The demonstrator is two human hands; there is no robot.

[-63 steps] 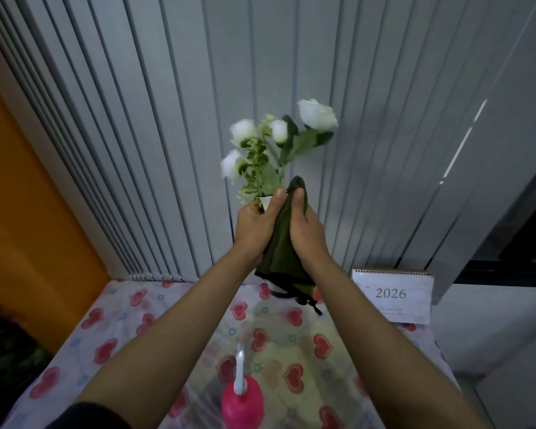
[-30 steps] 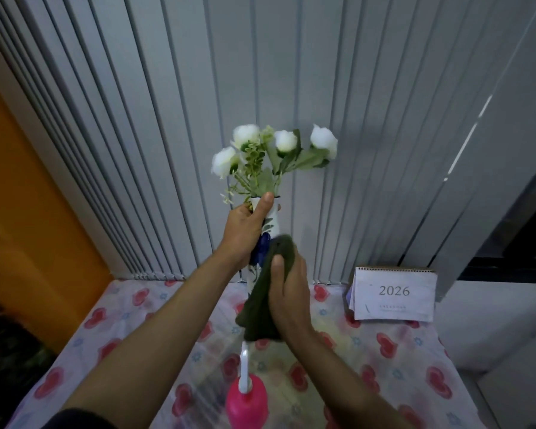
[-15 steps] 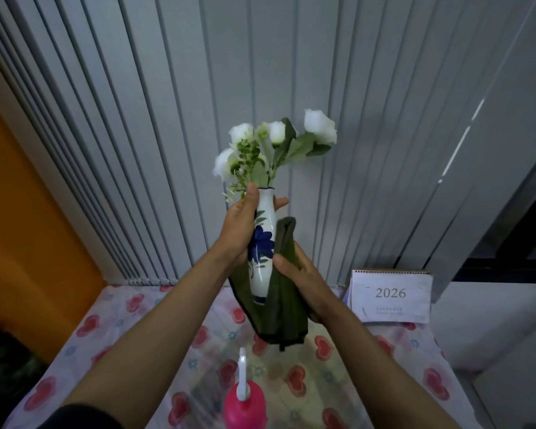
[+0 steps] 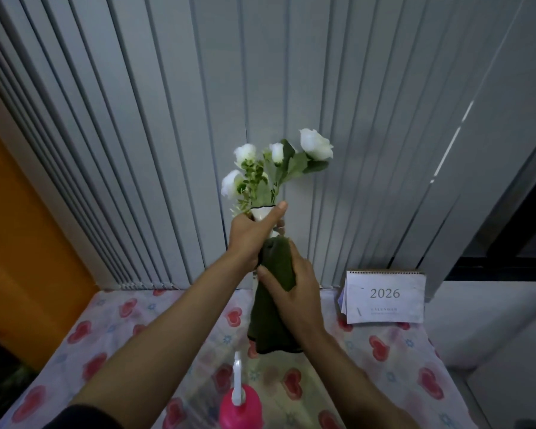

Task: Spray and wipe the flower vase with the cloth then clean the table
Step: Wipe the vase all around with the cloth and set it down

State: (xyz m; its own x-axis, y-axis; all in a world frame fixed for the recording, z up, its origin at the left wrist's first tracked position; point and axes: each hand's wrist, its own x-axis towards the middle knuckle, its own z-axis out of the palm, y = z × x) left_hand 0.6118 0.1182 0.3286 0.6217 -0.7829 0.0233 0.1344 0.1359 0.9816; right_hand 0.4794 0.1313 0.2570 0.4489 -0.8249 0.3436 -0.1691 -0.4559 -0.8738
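I hold a white flower vase with white roses up in the air above the table. My left hand grips its neck just under the rim. My right hand presses a dark green cloth around the vase's body, which the cloth hides almost fully. A pink spray bottle with a white nozzle stands on the table at the near edge, below my arms.
The table wears a cloth printed with red hearts. A desk calendar marked 2026 stands at the back right. Grey vertical blinds hang behind, with an orange wall at the left.
The cloth has come up over the vase body, hiding the blue flower pattern that showed half a second ago. My right hand has moved up with it, close under my left hand.
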